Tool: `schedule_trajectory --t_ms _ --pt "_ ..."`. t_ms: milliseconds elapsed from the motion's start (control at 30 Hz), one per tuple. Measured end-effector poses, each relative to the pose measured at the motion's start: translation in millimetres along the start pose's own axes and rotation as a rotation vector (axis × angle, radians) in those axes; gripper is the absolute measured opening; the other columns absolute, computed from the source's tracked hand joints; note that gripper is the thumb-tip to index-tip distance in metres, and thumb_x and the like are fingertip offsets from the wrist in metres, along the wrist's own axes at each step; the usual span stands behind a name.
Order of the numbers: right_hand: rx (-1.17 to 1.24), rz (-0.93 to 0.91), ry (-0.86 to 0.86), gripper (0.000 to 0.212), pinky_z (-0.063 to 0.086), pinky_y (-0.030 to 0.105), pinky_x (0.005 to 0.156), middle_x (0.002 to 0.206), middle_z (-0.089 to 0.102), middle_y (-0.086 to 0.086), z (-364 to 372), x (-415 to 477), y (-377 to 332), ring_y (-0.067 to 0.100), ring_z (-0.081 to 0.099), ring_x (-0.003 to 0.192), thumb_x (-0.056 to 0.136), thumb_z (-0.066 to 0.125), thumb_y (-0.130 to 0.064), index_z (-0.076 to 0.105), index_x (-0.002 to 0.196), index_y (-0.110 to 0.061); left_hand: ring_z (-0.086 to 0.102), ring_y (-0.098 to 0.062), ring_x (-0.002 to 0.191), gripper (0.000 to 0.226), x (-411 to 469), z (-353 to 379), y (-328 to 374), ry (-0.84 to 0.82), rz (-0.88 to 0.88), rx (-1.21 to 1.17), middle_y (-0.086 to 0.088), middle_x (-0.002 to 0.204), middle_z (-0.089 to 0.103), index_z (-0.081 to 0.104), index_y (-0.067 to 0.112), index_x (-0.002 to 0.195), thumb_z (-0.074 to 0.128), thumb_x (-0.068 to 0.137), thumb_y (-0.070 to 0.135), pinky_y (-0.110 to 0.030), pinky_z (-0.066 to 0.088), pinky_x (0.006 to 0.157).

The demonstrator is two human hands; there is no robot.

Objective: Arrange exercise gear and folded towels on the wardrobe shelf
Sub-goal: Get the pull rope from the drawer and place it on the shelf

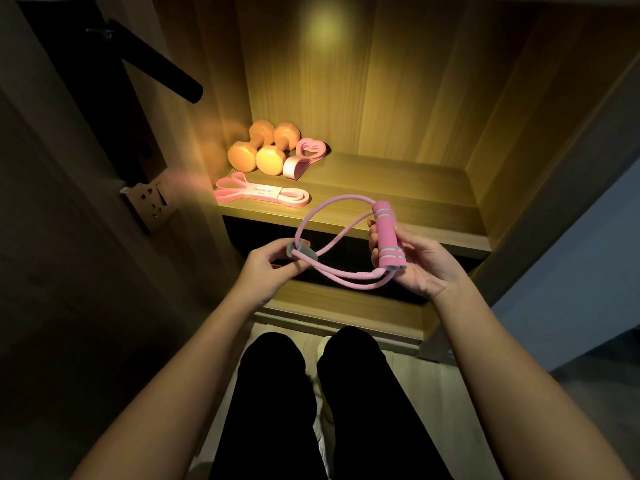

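I hold a pink figure-eight resistance tube [332,216] in front of the wardrobe shelf [398,209]. My left hand [270,268] pinches its grey centre joint [302,252]. My right hand [412,261] grips the two pink foam handles [387,235] together, upright. On the lit shelf, at the back left, lie two orange dumbbells [263,148]. Beside them is a rolled pink band [304,157], and a flat pink resistance band [263,194] lies near the front edge. No towels are in view.
An open wardrobe door with a black lever handle [156,60] stands at the left. Wooden side walls enclose the shelf; its right half is bare. A lower shelf [343,306] sits below. My legs in black trousers [311,410] are underneath.
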State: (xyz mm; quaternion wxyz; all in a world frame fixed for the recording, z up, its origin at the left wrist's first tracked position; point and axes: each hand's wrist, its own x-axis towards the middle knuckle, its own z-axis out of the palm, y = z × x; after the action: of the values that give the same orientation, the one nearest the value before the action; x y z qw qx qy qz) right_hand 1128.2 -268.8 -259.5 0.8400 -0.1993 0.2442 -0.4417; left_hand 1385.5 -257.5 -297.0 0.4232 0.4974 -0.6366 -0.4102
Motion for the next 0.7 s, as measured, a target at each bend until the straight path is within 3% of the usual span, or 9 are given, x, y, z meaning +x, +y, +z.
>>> schedule_trajectory --t_ms 133,200,333,500,633,700 --pt "-0.151 0.061 0.207 0.028 0.060 0.037 0.070 0.088 0.068 0.016 -14.2 18.4 6.2 0.022 0.068 0.079 0.083 0.059 -0.009 0.057 0.108 0.003 0.061 0.005 0.099 0.029 10.5 -16.7 -1.0 0.012 -0.013 0.064 0.021 0.097 0.070 0.067 0.042 0.097 0.070 0.087 0.015 -0.026 0.047 0.085" --pt "-0.241 0.105 0.321 0.018 0.060 0.040 0.066 0.088 0.065 0.017 -19.1 35.1 9.7 0.024 0.066 0.077 0.088 0.060 -0.006 0.057 0.103 0.003 0.062 -0.006 0.103 0.022 20.6 -24.8 -1.3 0.011 -0.034 0.128 0.010 0.101 0.071 0.071 0.034 0.098 0.070 0.086 0.015 -0.035 0.051 0.091" --pt "-0.446 0.168 0.410 0.022 0.060 0.034 0.064 0.082 0.072 0.012 -18.8 76.3 6.9 0.018 0.069 0.070 0.089 0.065 -0.008 0.061 0.109 0.000 0.063 -0.017 0.105 0.017 50.0 -42.9 1.1 0.001 -0.071 0.288 0.000 0.103 0.071 0.073 0.017 0.104 0.069 0.088 0.017 -0.045 0.050 0.097" --pt "-0.545 0.164 0.434 0.007 0.059 0.032 0.048 0.068 0.072 0.012 -0.9 138.7 -1.1 0.019 0.070 0.061 0.091 0.062 -0.004 0.059 0.095 0.000 0.059 -0.014 0.099 0.028 98.6 -68.1 1.9 0.050 -0.063 0.515 0.002 0.106 0.067 0.069 0.016 0.115 0.069 0.088 0.025 -0.027 0.050 0.083" --pt "-0.570 0.091 0.444 0.011 0.059 0.041 0.064 0.085 0.065 0.017 13.0 194.1 -7.1 0.024 0.064 0.071 0.094 0.054 0.002 0.053 0.105 0.001 0.062 -0.013 0.087 0.026 142.5 -96.0 -2.0 0.166 -0.035 0.636 0.005 0.098 0.066 0.070 0.014 0.108 0.074 0.084 0.025 -0.014 0.045 0.070" --pt "-0.580 0.069 0.427 0.014 0.057 0.034 0.060 0.081 0.062 0.014 18.7 219.2 -9.6 0.022 0.062 0.066 0.095 0.052 0.002 0.056 0.108 0.001 0.062 -0.015 0.084 0.019 163.3 -110.9 -7.8 0.243 -0.071 0.630 0.006 0.091 0.065 0.068 0.015 0.100 0.073 0.084 0.023 -0.012 0.043 0.065"
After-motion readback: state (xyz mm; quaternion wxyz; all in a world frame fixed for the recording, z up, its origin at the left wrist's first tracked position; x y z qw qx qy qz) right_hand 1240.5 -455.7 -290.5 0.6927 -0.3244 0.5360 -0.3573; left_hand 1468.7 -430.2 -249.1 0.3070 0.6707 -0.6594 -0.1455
